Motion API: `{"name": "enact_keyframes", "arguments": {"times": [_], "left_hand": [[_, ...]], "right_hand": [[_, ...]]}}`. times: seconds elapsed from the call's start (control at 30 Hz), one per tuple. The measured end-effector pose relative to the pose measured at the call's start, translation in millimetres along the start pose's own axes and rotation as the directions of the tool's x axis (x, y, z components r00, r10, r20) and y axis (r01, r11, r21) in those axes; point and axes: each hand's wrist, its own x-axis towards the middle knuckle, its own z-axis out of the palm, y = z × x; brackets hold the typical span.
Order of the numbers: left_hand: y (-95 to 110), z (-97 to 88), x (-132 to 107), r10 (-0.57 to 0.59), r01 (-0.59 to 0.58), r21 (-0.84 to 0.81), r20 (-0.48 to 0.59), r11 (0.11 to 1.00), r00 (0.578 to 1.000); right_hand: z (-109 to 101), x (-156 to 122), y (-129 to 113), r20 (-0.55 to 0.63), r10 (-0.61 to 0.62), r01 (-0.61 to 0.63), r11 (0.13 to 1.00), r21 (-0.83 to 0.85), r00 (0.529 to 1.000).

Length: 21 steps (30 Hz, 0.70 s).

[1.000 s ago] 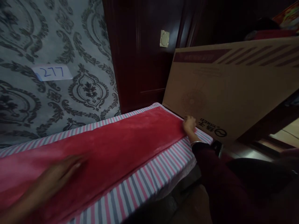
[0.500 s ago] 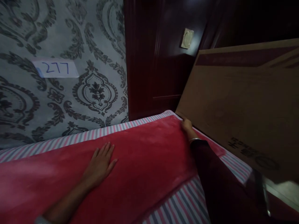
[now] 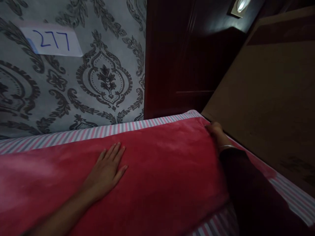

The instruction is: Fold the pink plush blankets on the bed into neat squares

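Observation:
A plush red blanket (image 3: 162, 167) lies spread over a bed with a pink, grey and white striped sheet (image 3: 115, 129). My left hand (image 3: 107, 172) rests flat on the blanket, palm down with fingers stretched out. At the blanket's far right corner, my right hand (image 3: 218, 132) has its fingers bent around the edge, partly hidden from view. A bangle circles that wrist below a dark sleeve.
A large cardboard sheet or box (image 3: 265, 98) leans along the bed's right side. Behind the bed stand a dark red wooden panel (image 3: 177, 65) and a patterned wall (image 3: 105, 75) bearing a paper marked 277 (image 3: 54, 41).
The view has moved closer and tilted down, so the wall and cardboard appear larger. Both hands keep about the same places on the blanket.

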Motion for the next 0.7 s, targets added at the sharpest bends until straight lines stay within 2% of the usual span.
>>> {"name": "enact_keyframes", "arguments": {"times": [0.13, 0.3, 0.4, 0.57, 0.7], "left_hand": [[2.4, -3.0, 0.0, -0.022, 0.024, 0.026, -0.046, 0.999, 0.999], [3.2, -2.1, -0.7, -0.055, 0.054, 0.021, 0.023, 0.998, 0.998], [4.3, -1.0, 0.2, -0.069, 0.069, 0.022, 0.023, 0.997, 0.997], [9.5, -4.8, 4.7, -0.103, 0.100, 0.045, 0.059, 0.994, 0.993], [12.9, -10.0, 8.6, -0.121, 0.116, 0.062, 0.085, 0.991, 0.989]], "right_hand": [[-6.0, 3.8, -0.7, -0.093, 0.016, -0.025, 0.994, -0.105, 0.996], [3.6, -4.9, 2.3, -0.011, 0.024, -0.026, 0.985, -0.168, 1.000], [1.2, -11.0, -1.1, 0.025, -0.013, 0.018, 0.981, -0.194, 1.000], [-20.0, -27.0, -5.5, 0.113, -0.039, 0.072, 0.951, -0.301, 0.993], [-46.8, -43.8, 17.9, 0.141, 0.012, 0.044, 0.922, -0.385, 0.990]]}}
